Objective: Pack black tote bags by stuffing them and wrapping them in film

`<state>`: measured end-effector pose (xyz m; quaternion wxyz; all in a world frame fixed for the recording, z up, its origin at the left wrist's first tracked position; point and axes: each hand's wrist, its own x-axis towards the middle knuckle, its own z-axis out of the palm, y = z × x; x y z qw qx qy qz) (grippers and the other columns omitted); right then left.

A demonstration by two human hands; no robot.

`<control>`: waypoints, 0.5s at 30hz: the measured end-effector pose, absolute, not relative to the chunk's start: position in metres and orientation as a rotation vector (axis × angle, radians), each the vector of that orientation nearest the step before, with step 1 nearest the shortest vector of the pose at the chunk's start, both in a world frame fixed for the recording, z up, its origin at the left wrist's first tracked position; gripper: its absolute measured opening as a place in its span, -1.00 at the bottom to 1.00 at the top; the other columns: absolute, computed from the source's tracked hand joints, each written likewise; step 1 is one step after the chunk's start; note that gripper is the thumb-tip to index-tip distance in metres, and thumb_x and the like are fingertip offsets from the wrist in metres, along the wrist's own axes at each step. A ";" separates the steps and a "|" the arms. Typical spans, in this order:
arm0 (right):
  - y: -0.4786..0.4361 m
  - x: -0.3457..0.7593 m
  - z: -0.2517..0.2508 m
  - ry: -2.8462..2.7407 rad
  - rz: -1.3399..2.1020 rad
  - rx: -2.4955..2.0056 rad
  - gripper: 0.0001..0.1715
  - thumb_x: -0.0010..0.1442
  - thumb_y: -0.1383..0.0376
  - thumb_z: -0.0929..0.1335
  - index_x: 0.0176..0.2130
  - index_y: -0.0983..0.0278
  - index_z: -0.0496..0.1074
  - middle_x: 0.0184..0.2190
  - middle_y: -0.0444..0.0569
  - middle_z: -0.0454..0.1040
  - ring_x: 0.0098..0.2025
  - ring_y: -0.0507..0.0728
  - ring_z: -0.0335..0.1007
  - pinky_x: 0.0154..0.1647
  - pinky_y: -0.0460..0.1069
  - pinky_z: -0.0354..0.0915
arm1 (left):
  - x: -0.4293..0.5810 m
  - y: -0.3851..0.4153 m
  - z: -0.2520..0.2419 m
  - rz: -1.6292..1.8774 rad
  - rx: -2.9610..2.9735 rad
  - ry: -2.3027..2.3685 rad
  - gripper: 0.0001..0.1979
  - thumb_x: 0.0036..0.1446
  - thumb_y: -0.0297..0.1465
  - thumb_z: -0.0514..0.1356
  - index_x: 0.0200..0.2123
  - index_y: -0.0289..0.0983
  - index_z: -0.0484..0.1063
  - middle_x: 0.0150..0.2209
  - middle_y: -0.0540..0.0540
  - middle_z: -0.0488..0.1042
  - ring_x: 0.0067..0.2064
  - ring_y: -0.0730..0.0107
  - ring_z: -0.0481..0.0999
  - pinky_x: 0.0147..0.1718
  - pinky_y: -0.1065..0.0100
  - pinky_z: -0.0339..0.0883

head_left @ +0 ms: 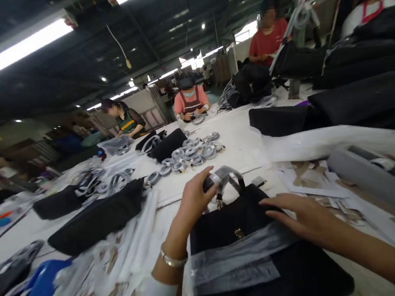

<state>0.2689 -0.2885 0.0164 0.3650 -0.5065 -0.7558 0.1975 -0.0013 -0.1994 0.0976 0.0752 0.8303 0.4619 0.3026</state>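
The lower part of the black handbag (251, 237) is cut off by the bottom edge of the view. The fingertips of the left grip (193, 199) are hidden behind the wrapped handle (227, 177), around which it is closed. The arm behind the right grip (299, 217) is cropped at the lower right corner. The wound pieces (193, 153) farther up the desk (244, 149) are too small to be identified.

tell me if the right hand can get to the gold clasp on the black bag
Probably yes. The right hand lies flat on the black bag, the gold clasp bare just beside its fingertips; the left hand is up at the wrapped handle, out of the way.
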 end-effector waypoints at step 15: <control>-0.322 0.285 -0.074 -2.261 -0.255 -1.218 -0.18 0.15 -0.04 0.36 0.33 0.03 0.17 0.39 -0.01 0.02 0.22 0.42 0.29 0.05 0.24 0.39 | -0.047 -0.181 -0.025 0.551 2.369 1.640 -0.49 0.20 -0.27 0.21 0.19 -0.30 0.33 0.34 -0.32 0.14 0.34 0.01 0.18 0.26 -0.01 0.15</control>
